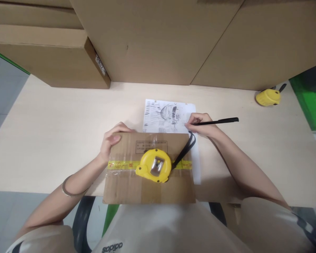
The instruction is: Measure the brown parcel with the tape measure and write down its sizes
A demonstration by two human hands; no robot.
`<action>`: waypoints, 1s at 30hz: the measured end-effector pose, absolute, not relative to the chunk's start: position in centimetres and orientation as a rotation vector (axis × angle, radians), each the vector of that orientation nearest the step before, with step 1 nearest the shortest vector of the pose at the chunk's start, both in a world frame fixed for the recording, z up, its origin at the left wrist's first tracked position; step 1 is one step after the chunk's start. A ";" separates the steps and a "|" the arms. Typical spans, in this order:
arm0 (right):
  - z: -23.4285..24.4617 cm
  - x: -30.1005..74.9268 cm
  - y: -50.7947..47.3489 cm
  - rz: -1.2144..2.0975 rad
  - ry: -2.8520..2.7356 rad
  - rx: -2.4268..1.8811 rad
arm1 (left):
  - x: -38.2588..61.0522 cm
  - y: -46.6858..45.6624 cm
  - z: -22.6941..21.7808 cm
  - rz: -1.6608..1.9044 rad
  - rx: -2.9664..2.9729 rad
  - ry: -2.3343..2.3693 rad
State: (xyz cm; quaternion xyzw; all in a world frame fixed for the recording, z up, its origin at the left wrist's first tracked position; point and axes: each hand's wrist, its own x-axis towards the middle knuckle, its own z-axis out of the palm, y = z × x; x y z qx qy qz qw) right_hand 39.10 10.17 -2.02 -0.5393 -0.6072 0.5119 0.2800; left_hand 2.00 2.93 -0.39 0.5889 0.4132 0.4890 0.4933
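My left hand (112,141) grips the upper left corner of a small taped cardboard box (126,188), thumb on its top face, other fingers partly hidden. On that box lies a yellow tape measure (147,164) with a black wrist strap (183,151) reaching toward the upper right corner. In my right hand (203,123) is a black pen (221,121), its fingers closed round it near the sheet's right edge. The paper sheet (171,114), partly covered by the box, bears dark pen strokes and scribbled shapes.
Large cardboard boxes (158,42) stand along the back of the pale table (55,130). A flatter carton (52,59) sits at the back left. A second yellow tape measure (268,97) rests at the far right. Below the table's front edge, parts of a black chair (83,223) show.
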 end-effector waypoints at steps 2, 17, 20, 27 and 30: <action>-2.0 39.1 10.2 1.373 -1.632 -1.447 | 2.0 3.0 -0.4 1.184 1.427 1.009; -1.6 39.1 10.3 1.368 -1.663 -1.464 | 2.0 2.9 -0.6 1.186 1.406 0.975; -1.7 39.1 10.3 1.364 -1.670 -1.462 | 1.9 2.9 -0.6 1.183 1.416 0.989; -2.0 39.2 10.4 1.332 -1.679 -1.476 | 1.8 2.9 -0.9 1.161 1.413 0.999; -2.0 39.3 10.5 1.323 -1.711 -1.489 | 1.8 2.9 -0.8 1.164 1.433 0.992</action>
